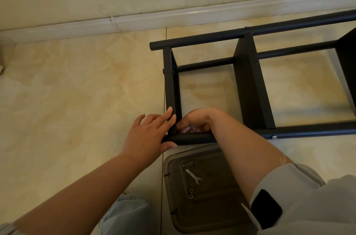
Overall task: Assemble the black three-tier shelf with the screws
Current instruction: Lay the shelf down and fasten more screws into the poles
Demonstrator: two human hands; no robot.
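The black three-tier shelf [248, 80] lies on its side on the floor, its round posts running left to right. My left hand [148, 134] holds the near corner, fingers up along the end panel [170, 84] and thumb under the near post [194, 138]. My right hand [196, 121] reaches inside that corner with its fingers curled; what they hold is hidden. Screw heads show on the near post [273, 137] and the far post [246, 26].
A clear plastic tray [173, 182] sits in front of me by the shelf, holding a small wrench [193, 176], two nuts [191, 193] and a long screw [189, 163]. A white baseboard [134, 21] and the wall run behind. Open tile floor lies to the left.
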